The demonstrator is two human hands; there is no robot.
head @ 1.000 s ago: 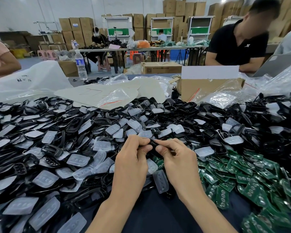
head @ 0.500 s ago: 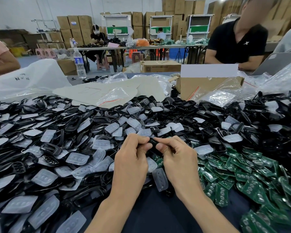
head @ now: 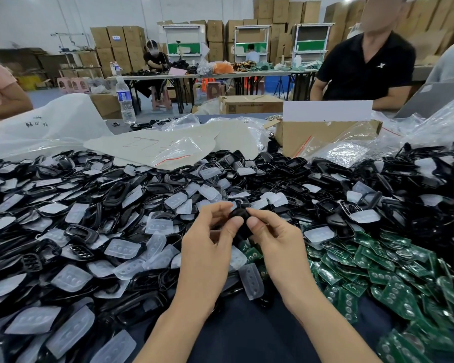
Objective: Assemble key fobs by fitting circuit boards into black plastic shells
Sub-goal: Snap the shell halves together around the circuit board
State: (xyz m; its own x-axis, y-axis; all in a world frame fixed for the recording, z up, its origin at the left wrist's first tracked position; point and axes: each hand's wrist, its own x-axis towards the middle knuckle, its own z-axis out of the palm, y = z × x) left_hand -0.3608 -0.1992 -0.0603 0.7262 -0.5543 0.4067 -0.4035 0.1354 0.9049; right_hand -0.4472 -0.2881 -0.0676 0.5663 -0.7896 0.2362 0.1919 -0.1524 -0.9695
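The left hand point(head: 207, 247) and right hand point(head: 275, 239) each close a grip of thumb and fingertips on one black shell point(head: 240, 214), held above the table point(head: 247, 336). Bare table shows only nearer than that shell, between the forearms. Left of it and beyond, a heap of shells point(head: 80, 233) and clear pads point(head: 123, 248) spreads, too many to count. Right of it lie green circuit boards point(head: 378, 271), likewise uncountable. One cardboard box point(head: 325, 134) stands beyond, rightward.

White walls point(head: 32, 14), stacked cardboard boxes point(head: 121, 45), long folding tables point(head: 210, 74), pink stools point(head: 72, 85), grey floor point(head: 53, 94).
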